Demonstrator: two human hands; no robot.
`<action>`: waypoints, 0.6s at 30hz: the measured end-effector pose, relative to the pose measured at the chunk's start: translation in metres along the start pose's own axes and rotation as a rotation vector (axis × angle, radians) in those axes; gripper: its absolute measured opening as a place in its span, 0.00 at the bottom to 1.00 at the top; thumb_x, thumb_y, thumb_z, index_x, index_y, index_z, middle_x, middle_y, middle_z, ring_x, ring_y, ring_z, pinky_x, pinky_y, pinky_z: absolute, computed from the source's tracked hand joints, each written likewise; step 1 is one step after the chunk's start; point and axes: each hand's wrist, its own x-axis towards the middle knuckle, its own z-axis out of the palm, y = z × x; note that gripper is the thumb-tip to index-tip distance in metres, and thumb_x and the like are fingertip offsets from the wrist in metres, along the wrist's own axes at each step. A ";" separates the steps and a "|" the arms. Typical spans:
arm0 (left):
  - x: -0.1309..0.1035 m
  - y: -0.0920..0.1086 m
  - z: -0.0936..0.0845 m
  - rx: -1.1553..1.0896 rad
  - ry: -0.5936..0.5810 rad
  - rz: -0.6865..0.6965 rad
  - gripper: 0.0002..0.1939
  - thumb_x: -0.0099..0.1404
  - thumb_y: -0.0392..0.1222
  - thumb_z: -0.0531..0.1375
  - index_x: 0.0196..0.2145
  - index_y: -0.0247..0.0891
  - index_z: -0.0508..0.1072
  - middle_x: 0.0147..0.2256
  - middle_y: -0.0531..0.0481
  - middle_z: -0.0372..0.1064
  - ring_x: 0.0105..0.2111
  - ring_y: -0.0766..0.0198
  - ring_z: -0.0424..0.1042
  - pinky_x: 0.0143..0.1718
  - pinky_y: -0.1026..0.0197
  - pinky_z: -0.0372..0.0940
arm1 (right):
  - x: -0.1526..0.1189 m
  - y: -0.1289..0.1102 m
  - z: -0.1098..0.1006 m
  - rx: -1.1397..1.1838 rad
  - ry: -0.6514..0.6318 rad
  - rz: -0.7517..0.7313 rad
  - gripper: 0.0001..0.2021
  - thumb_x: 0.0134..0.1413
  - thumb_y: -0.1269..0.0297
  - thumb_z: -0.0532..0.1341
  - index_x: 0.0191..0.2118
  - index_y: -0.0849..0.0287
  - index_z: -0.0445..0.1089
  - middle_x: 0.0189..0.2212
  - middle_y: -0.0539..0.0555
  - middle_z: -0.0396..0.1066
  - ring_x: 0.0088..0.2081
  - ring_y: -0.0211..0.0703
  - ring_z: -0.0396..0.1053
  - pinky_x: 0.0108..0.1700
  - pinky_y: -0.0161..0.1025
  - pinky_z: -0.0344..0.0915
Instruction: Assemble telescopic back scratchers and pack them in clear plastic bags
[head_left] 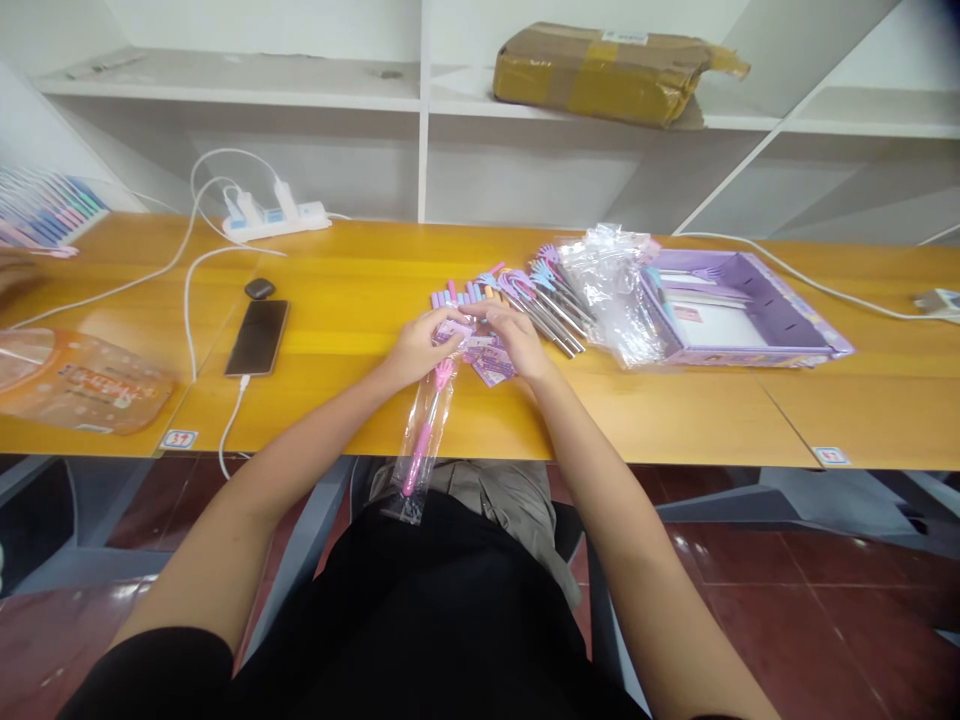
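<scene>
My left hand [417,345] is closed on the top end of a clear plastic bag [411,512]. Inside the bag lies a pink back scratcher [421,442] with a small hand-shaped head, hanging over the table's front edge toward my lap. My right hand [516,338] meets the left at the bag's top, fingers bent and pinching there; its fingertips are partly hidden. Purple printed cards [493,366] lie beneath and between my hands. Just beyond are several loose back scratchers [551,305] with metal rods and purple, blue and pink heads.
Clear plastic bags [616,300] are piled right of the scratchers, against an open purple box [757,352]. At left are a phone [257,338] on a cable, a black earbud case [259,289], an orange bag [112,385] and a power strip [281,222]. A taped carton [592,75] sits on the shelf.
</scene>
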 end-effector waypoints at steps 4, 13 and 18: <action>0.000 -0.014 0.006 -0.167 0.006 -0.029 0.30 0.71 0.40 0.68 0.69 0.49 0.74 0.55 0.47 0.82 0.50 0.54 0.82 0.58 0.49 0.76 | 0.001 0.001 0.000 0.017 0.015 -0.004 0.31 0.70 0.28 0.62 0.54 0.50 0.87 0.56 0.59 0.81 0.60 0.59 0.77 0.63 0.58 0.77; 0.011 -0.049 0.016 -0.447 0.044 -0.168 0.19 0.70 0.49 0.71 0.54 0.39 0.78 0.55 0.39 0.83 0.58 0.48 0.81 0.65 0.46 0.72 | 0.001 -0.007 0.001 -0.093 0.028 -0.166 0.26 0.71 0.31 0.64 0.49 0.50 0.82 0.50 0.57 0.82 0.56 0.55 0.78 0.64 0.56 0.74; 0.008 -0.041 0.016 -0.364 0.041 -0.211 0.11 0.69 0.45 0.70 0.47 0.39 0.79 0.48 0.46 0.83 0.50 0.54 0.82 0.58 0.52 0.74 | 0.003 -0.001 0.006 -0.030 0.075 -0.092 0.28 0.73 0.29 0.60 0.58 0.46 0.73 0.45 0.56 0.81 0.49 0.52 0.79 0.55 0.51 0.76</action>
